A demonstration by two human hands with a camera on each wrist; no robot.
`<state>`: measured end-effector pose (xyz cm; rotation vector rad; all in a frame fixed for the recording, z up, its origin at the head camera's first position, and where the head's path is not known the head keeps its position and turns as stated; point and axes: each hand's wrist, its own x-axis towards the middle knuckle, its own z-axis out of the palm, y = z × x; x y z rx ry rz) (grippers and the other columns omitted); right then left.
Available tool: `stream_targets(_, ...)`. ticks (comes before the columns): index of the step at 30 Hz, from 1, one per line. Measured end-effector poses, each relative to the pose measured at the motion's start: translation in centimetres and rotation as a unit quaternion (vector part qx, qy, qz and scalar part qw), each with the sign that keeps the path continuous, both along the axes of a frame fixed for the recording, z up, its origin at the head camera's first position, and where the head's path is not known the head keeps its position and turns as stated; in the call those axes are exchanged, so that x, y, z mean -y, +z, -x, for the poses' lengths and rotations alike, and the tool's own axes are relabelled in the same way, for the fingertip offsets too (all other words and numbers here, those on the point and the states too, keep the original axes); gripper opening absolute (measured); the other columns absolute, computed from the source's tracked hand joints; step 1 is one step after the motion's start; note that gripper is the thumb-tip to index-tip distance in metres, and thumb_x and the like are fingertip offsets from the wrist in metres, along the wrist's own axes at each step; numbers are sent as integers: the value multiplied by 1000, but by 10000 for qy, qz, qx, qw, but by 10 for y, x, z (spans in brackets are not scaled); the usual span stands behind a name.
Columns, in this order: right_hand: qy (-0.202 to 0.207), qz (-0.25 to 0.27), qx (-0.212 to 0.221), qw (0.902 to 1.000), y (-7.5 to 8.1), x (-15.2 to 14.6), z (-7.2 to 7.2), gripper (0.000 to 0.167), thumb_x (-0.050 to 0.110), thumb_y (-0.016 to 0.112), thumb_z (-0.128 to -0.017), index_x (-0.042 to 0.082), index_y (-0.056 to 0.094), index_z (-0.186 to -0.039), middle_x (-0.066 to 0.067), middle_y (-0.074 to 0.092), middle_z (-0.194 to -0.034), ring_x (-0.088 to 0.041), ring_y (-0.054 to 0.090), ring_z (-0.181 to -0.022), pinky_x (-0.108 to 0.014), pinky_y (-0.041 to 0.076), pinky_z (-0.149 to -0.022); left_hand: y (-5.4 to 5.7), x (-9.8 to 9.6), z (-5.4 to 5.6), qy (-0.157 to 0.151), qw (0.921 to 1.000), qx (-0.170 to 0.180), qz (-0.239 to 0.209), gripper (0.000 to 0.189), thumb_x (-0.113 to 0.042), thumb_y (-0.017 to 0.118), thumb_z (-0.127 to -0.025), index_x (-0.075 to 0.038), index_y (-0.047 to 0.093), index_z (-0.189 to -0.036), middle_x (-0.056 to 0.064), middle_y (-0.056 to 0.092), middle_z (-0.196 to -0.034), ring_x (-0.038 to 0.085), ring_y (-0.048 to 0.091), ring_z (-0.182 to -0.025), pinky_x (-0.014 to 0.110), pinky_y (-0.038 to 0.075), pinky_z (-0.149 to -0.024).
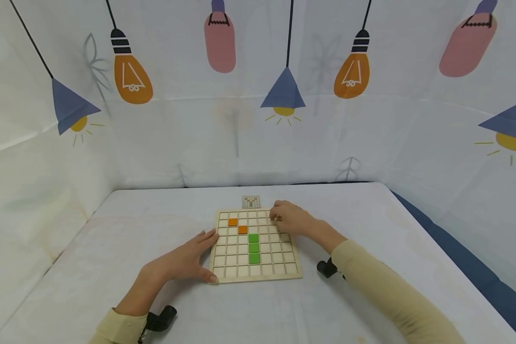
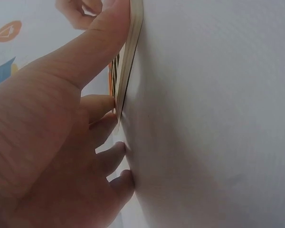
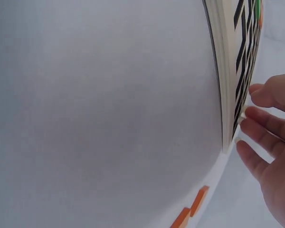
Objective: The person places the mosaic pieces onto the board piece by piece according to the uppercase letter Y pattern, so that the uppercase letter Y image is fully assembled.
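A square wooden grid board (image 1: 258,278) lies on the table. Two orange tiles (image 1: 242,230) sit diagonally in its cells, and a column of green tiles (image 1: 253,248) runs near the middle. My left hand (image 1: 182,260) is spread along the board's left side, with its thumb on the near left corner and fingertips touching the edge farther up. Over the board's far right part, my right hand (image 1: 294,220) has its fingers bent down to the cells. In the right wrist view its fingertips (image 3: 256,135) meet the board, and whether a tile sits between them is hidden.
A small card (image 1: 251,202) with a printed grid pattern lies just beyond the board. Orange tiles (image 3: 199,201) rest on the table past the board's end in the right wrist view. A white cloth (image 1: 236,143) printed with lamps hangs behind the table.
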<state>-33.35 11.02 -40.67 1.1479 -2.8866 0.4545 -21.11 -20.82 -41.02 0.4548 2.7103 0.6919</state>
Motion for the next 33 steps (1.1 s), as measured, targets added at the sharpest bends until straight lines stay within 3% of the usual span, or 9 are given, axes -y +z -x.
stream_targets(8,-315,-235,-32,9992,3,-17,4,15,8,63,-93,13,74,-102,1,62,-100,-13,56,-92,-31,50,-84,2,1,0,-32,10000,-7,-15,119,-56,85,-67,-13,23,-159,7,15,-168,38,8,-155,61,19,-121)
stream_targets(19,-564,-225,-37,9981,7,-44,9,29,-2,56,-89,9,71,-112,-6,64,-108,-23,60,-106,-41,52,-94,4,0,-2,-16,10000,22,-90,118,-53,86,-68,-12,24,-159,8,16,-168,39,8,-155,61,19,-121)
stream_targets(28,-953,-221,255,9949,3,-62,16,26,-1,56,-89,10,70,-109,-5,62,-104,-20,55,-94,-36,49,-84,2,0,-2,11,9999,102,-92,118,-53,86,-68,-13,24,-159,6,16,-168,38,8,-155,61,20,-121)
stream_targets(33,-1012,-423,219,9937,3,-69,19,29,-1,60,-84,10,69,-108,-2,61,-100,-18,52,-90,-36,49,-85,2,0,-1,21,9999,84,-76,118,-53,86,-67,-13,24,-159,6,16,-168,39,8,-155,61,20,-121)
